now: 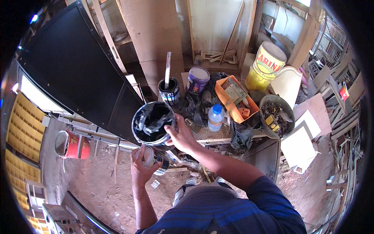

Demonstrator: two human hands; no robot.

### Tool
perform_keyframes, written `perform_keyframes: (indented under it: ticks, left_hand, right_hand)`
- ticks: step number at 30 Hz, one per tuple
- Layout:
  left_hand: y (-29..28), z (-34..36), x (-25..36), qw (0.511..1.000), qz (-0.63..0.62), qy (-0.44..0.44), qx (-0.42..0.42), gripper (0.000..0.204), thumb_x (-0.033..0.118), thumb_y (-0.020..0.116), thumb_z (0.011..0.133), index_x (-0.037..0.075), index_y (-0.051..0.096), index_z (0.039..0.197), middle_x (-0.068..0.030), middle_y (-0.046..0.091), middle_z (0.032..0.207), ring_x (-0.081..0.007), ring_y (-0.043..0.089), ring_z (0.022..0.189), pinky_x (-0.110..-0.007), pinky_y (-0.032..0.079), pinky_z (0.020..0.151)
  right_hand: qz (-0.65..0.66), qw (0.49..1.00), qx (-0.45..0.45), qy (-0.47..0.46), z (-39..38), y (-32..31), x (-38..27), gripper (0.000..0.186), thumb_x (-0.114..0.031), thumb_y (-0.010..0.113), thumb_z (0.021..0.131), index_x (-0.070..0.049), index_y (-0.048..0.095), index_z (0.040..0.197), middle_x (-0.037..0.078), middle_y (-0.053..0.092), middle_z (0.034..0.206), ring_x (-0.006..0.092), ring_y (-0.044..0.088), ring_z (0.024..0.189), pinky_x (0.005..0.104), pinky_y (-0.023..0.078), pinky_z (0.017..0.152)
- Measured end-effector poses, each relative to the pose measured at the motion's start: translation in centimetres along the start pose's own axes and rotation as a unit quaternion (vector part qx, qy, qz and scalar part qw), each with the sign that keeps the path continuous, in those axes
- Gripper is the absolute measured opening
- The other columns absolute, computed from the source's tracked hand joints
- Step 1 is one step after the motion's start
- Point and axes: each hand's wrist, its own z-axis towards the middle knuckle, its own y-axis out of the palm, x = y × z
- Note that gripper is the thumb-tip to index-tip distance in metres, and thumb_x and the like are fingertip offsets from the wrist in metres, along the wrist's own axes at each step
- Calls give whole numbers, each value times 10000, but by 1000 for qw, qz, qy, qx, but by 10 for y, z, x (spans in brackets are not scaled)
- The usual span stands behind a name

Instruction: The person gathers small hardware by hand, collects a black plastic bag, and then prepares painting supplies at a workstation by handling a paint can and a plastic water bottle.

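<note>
**One bucket, one can, one to each hand; can on the near side of the bucket**

Item: bucket [145, 143], open, glossy black inside. Held off the near left corner of the worktop [206, 135], mouth turned upward. The right hand [182, 135] has its grip closed on the right-hand rim, thumb hooked over the edge; the bucket lies left of that grip.

Item: small can [163, 160], pale round end, dark and white side. Held in the left hand [143, 170], whose grip is wrapped around the pale end. Long axis tipped well over, running roughly left to right, pale end to the left. Whether that end is lidded, I cannot tell from here.

Key relation, as I judge it: the can sits just beside the bucket, toward the wearer and apparently lower, the left hand being nearer to it. Whether the two touch is hidden by fingers.

Also on the worktop: paint pot [170, 98] with a stick [167, 71] standing in it; purple tub [198, 80]; blue-capped bottle [216, 119]; orange tray [229, 108].
</note>
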Motion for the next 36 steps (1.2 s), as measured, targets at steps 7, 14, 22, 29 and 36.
perform_keyframes:
  ticks: [7,14,22,29,36]
  left_hand:
    - [-1,4,17,998,25,-61,-8,977,255,923,594,95,506,1463,-208,434,1412,-359,526,1267,-413,516,995]
    - [3,-8,12,997,-20,-68,-1,967,261,917,576,97,527,1446,-193,466,1379,-360,527,1243,-435,495,1027]
    - [25,-15,18,999,-27,-7,-18,1097,334,927,561,101,427,1509,-226,494,1362,-411,495,1262,-485,439,1063]
    - [29,-15,15,994,-29,-84,-64,1269,353,922,571,8,210,1562,-270,466,1390,-445,491,1254,-512,452,1039]
    - [26,-18,-1,998,-45,-28,-41,1161,358,933,561,-8,346,1493,-275,488,1365,-445,505,1250,-515,451,1040]
  right_hand:
    - [-246,957,-68,-135,-37,-57,26,609,-296,594,1005,39,348,1450,302,536,1330,347,676,1070,438,518,933]
    - [-181,934,-244,-188,-53,-124,-204,242,-157,626,986,29,677,1131,128,726,1043,183,695,976,337,545,874]
    - [-655,745,-130,0,233,-180,-172,991,-619,727,794,45,423,1463,259,452,1498,318,463,1384,393,379,1137]
    - [-691,702,-173,1,224,-160,-143,1083,-424,882,542,-90,431,1468,266,504,1419,360,512,1316,405,434,1084]
    - [-650,704,-271,-91,140,-110,-164,1020,-438,900,542,-109,479,1410,205,553,1336,383,553,1236,439,442,1063]
